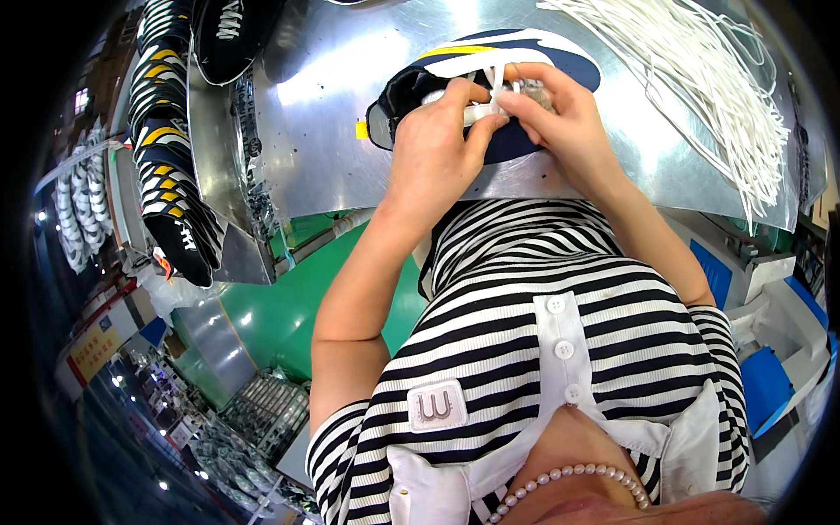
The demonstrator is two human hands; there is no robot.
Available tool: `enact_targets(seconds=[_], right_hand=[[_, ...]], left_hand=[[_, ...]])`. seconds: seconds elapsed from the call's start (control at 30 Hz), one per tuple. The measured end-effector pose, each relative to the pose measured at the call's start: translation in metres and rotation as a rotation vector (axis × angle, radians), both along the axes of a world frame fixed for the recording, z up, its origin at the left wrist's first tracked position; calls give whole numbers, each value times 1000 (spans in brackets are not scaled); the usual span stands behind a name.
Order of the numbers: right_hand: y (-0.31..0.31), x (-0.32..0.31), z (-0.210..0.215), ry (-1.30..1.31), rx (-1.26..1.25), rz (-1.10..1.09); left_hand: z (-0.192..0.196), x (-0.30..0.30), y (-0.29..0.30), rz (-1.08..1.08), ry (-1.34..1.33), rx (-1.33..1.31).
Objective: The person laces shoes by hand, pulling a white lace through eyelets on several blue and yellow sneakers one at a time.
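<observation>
A navy, white and yellow sneaker (569, 63) lies on the metal tabletop, its toe to the right and its heel, with a yellow tab, to the left. Both hands meet over its lacing area. My left hand (435, 144) has its fingers closed at the opening, beside the tongue, pinching a white shoelace. From the right, my right hand (567, 118) pinches the same white shoelace (498, 80) between thumb and fingers, close to the left fingertips. The fingers hide most of the eyelets. Greyish stuffing shows under the right fingers.
Loose white shoelaces (726, 122) lie heaped on the right of the metal table (328, 162). A dark shoe (229, 39) with white laces sits at the far left. Beyond the table's left edge, several similar sneakers (162, 109) are packed in a row.
</observation>
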State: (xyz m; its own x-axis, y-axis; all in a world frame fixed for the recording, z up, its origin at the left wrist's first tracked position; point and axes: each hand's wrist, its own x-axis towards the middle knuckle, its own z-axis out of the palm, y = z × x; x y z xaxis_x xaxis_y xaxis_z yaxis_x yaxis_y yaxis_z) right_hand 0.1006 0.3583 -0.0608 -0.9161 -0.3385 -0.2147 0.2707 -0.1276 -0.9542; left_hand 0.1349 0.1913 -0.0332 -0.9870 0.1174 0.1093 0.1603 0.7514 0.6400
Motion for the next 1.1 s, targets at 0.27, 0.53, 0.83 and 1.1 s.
enact_targets(seconds=[0.27, 0.53, 0.83, 1.1], right_hand=[[27, 25, 11, 287, 379, 146], [21, 15, 12, 285, 460, 149], [41, -2, 32, 231, 530, 396], [20, -31, -22, 806, 654, -199]], left_hand=[[-6, 0, -3, 14, 88, -33], [-8, 2, -2, -131, 220, -74], [-5, 17, 2, -21, 39, -58], [16, 2, -9, -226, -364, 81]])
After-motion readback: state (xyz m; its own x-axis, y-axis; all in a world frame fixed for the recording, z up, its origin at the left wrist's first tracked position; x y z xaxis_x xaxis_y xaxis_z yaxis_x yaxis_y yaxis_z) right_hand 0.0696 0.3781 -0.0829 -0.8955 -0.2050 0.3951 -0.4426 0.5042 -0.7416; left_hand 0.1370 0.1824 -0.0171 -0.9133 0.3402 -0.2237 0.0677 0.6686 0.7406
